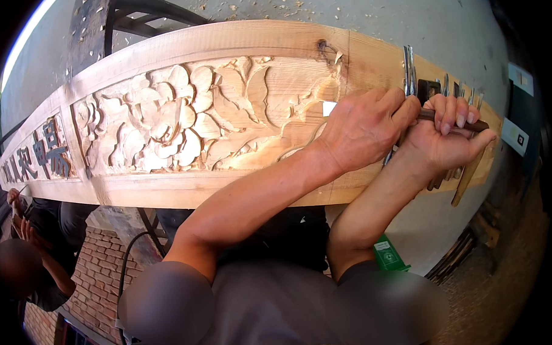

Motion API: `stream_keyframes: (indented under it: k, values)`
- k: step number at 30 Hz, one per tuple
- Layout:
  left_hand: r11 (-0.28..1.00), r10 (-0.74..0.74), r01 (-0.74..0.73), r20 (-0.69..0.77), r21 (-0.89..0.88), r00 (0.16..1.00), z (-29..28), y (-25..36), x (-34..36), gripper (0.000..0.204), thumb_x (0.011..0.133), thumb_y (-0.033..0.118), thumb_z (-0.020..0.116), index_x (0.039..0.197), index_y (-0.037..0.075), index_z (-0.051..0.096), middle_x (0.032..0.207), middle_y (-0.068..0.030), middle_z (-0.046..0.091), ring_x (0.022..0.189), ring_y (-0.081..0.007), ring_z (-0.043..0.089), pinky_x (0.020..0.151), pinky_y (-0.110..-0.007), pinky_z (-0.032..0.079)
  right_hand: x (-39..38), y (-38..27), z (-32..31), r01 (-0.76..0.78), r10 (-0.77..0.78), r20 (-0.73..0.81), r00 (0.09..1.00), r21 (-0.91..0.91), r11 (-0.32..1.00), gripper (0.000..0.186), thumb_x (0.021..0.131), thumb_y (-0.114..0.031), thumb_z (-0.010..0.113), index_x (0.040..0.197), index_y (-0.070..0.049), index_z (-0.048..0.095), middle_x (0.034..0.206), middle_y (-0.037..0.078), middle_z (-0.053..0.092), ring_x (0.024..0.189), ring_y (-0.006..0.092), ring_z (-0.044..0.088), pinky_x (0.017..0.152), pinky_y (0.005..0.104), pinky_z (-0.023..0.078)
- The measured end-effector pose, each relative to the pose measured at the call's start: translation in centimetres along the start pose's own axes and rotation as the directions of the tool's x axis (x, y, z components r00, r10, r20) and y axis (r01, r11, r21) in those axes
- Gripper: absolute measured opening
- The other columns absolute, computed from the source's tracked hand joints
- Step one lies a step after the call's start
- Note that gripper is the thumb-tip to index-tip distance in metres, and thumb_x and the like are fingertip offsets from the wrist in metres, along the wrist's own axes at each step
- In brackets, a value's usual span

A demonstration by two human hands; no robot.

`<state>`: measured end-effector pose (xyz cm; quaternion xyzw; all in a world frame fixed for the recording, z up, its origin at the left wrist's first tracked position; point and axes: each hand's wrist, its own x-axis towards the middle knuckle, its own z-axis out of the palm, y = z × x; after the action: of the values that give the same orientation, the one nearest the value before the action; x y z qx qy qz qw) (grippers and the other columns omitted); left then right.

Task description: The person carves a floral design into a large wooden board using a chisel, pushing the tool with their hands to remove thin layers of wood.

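My left hand (365,127) reaches over to the right end of the long carved wooden board (253,39), its fingers closed on a dark wooden tool handle (478,125). Beside it my right hand (445,139) grips the same handle, palm turned up and fingers curled. Metal chisels and gouges (409,64) lie around and beneath both hands, partly hidden, with a dark block (429,89) among them. Raised flower and leaf carving (158,116) covers the middle of the board.
At the lower left a co-worker (48,259) holds a thin tool by the board's lettered panel (44,153). A dark bench frame (131,19) shows behind the board. A green bin (388,254) and a black cable (124,269) are below it, with brick paving (103,264) at lower left.
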<state>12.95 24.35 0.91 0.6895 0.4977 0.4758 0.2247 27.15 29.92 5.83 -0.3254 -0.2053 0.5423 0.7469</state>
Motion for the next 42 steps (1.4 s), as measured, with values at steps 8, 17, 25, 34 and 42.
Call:
stream_keyframes:
  k: [8, 17, 25, 34, 42]
  values:
    - [0.999, -0.051, 0.051, -0.020, -0.014, 0.998, 0.1, -0.3, 0.0, 0.029, 0.084, 0.019, 0.078, 0.111, 0.013, 0.068, 0.084, -0.0066, 0.057, 0.071, -0.0285, 0.066, 0.058, -0.042, 0.052, 0.6, 0.7, -0.2, -0.026, 0.026, -0.053, 0.998, -0.001, 1.000, 0.068, 0.112, -0.071, 0.045, 0.079, -0.012, 0.055, 0.063, 0.001, 0.045, 0.046, 0.0136, 0.033, 0.049, 0.0297, 0.025]
    - [0.989, -0.114, 0.123, -0.107, 0.076, 0.988, -0.2, 0.0, -0.2, 0.020, 0.087, 0.018, 0.078, 0.102, 0.013, 0.066, 0.082, -0.0066, 0.056, 0.067, -0.0281, 0.063, 0.055, -0.042, 0.048, 0.5, 2.6, 0.7, -0.113, 0.111, -0.047, 0.993, -0.028, 0.993, 0.062, 0.112, -0.067, 0.049, 0.082, -0.013, 0.055, 0.067, 0.001, 0.048, 0.046, 0.0137, 0.031, 0.050, 0.0296, 0.026]
    - [0.998, 0.056, -0.056, -0.056, 0.003, 0.997, -0.4, -0.1, 0.0, 0.032, 0.090, 0.020, 0.078, 0.119, 0.010, 0.071, 0.084, -0.0053, 0.056, 0.071, -0.0239, 0.064, 0.058, -0.038, 0.050, -0.8, -0.4, 1.0, 0.040, -0.039, 0.019, 0.999, -0.057, 0.998, 0.066, 0.113, -0.069, 0.044, 0.082, -0.011, 0.057, 0.065, 0.002, 0.049, 0.048, 0.0137, 0.036, 0.050, 0.0297, 0.028]
    - [0.996, 0.072, -0.075, -0.056, -0.050, 0.996, -0.5, -0.4, -0.1, 0.036, 0.090, 0.020, 0.078, 0.123, 0.010, 0.070, 0.086, -0.0047, 0.057, 0.072, -0.0231, 0.065, 0.060, -0.038, 0.052, -1.2, -0.3, 2.0, 0.072, -0.074, -0.010, 0.997, -0.135, 0.988, 0.068, 0.115, -0.069, 0.039, 0.081, -0.012, 0.055, 0.064, 0.001, 0.048, 0.048, 0.0135, 0.036, 0.049, 0.0288, 0.027]
    - [0.997, 0.045, -0.049, -0.067, -0.058, 0.997, -0.3, -0.6, -0.2, 0.034, 0.089, 0.020, 0.078, 0.121, 0.010, 0.068, 0.086, -0.0053, 0.057, 0.072, -0.0249, 0.065, 0.061, -0.039, 0.052, -0.6, 0.3, 2.1, 0.059, -0.068, -0.066, 0.995, -0.138, 0.989, 0.068, 0.113, -0.070, 0.044, 0.080, -0.012, 0.056, 0.065, 0.001, 0.047, 0.047, 0.0134, 0.035, 0.048, 0.0279, 0.027]
